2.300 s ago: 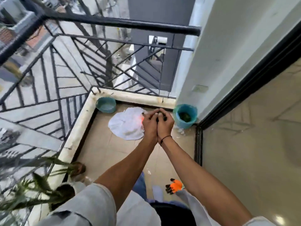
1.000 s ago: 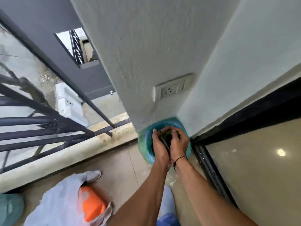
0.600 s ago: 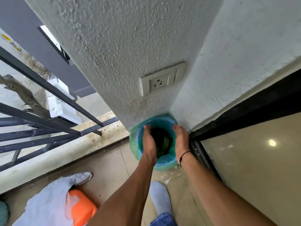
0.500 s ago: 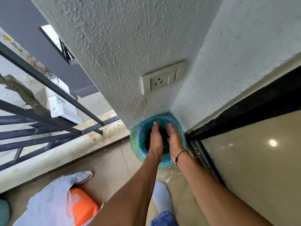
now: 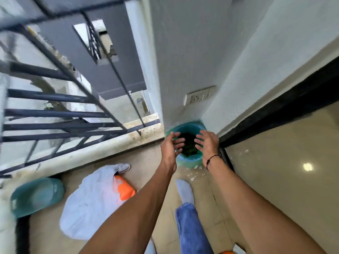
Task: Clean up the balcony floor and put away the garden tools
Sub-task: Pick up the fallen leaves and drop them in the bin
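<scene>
A blue bin lined with a green bag (image 5: pixel 190 160) stands in the balcony's far corner against the wall, with dark plant debris (image 5: pixel 189 145) inside. Both my hands hover just above its rim, palms facing each other. My left hand (image 5: pixel 171 143) is at the left side of the rim and my right hand (image 5: pixel 206 143) at the right side, fingers spread and relaxed, holding nothing. A white plastic bag (image 5: pixel 91 198) lies on the tiled floor to the left with an orange tool (image 5: pixel 124 189) poking out from under it.
A teal basin (image 5: pixel 36 197) sits on the floor at left beside the railing kerb (image 5: pixel 77 156). Black metal railing (image 5: pixel 60 110) runs along the left. A wall socket (image 5: pixel 199 97) is above the bin. A glass sliding door (image 5: pixel 286 162) bounds the right. My socked foot (image 5: pixel 185 191) stands on the tiles.
My hands were pushed down into the bin over the debris; now they have lifted out and parted above the rim, empty. The view has pulled back and up.
</scene>
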